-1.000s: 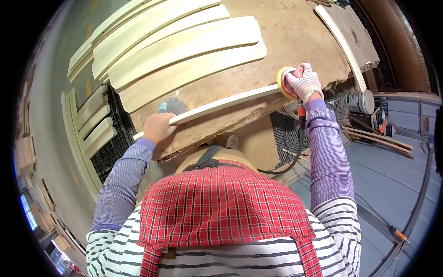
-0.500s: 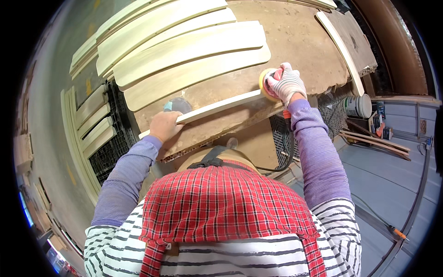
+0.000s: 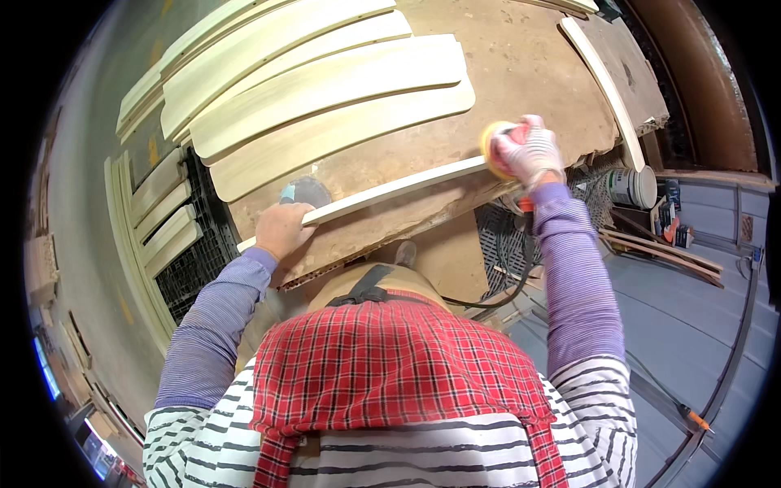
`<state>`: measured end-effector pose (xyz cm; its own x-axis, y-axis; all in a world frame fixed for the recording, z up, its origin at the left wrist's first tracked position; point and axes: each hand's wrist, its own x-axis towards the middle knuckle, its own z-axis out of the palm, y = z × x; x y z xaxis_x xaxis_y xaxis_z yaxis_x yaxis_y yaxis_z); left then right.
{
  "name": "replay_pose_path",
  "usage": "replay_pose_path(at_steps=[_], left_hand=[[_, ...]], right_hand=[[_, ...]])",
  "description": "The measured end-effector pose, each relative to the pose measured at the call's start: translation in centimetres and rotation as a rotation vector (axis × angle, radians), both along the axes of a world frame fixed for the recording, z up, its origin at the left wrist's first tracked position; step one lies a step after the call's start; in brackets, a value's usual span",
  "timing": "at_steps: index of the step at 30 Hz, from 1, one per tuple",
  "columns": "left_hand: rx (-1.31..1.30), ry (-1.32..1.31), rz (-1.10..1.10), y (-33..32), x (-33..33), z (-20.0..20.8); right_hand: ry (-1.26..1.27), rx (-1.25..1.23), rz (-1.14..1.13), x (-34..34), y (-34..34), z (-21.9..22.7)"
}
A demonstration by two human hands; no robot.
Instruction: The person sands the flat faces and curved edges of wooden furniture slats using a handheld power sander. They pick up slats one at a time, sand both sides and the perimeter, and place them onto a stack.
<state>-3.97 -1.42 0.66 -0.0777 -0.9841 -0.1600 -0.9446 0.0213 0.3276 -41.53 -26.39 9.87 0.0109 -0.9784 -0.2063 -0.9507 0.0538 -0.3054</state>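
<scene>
A narrow pale wooden board (image 3: 399, 185) stands on edge along the near side of the brown worktable (image 3: 521, 73). My bare left hand (image 3: 281, 228) is closed around it near its left end. In a striped work glove, my right hand (image 3: 533, 152) wraps round a red and yellow air sander (image 3: 498, 146), whose pad rests on the board's upper edge toward its right end. Some blur covers the sander. Just beyond my left hand lies a round grey sanding disc (image 3: 305, 192) with a light blue patch. The board's right end is hidden behind the sander and glove.
Several pale wooden boards (image 3: 342, 93) lie overlapped across the table's far left. Another narrow board (image 3: 602, 89) lies along its right side. Smaller pieces (image 3: 172, 240) rest on a black crate at left. A dark hose (image 3: 512, 289) hangs near my right forearm, and a bucket (image 3: 633, 188) stands at right.
My right hand has slid the sander to the right along the board's edge. My left hand, still on the board, has shifted slightly left and down in view.
</scene>
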Motion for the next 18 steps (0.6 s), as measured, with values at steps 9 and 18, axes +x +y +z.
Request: replay_pose_path(at_steps=[9,18], left_hand=[[-0.031,0.000,0.007,-1.4,-1.0,0.0],[0.039,-0.004,0.043,-1.1,-1.0,0.7]], right_hand=[[-0.288,0.225,0.383,12.4,7.2,-4.3],[-0.168,-0.008,0.280,6.3,6.0,-1.0]])
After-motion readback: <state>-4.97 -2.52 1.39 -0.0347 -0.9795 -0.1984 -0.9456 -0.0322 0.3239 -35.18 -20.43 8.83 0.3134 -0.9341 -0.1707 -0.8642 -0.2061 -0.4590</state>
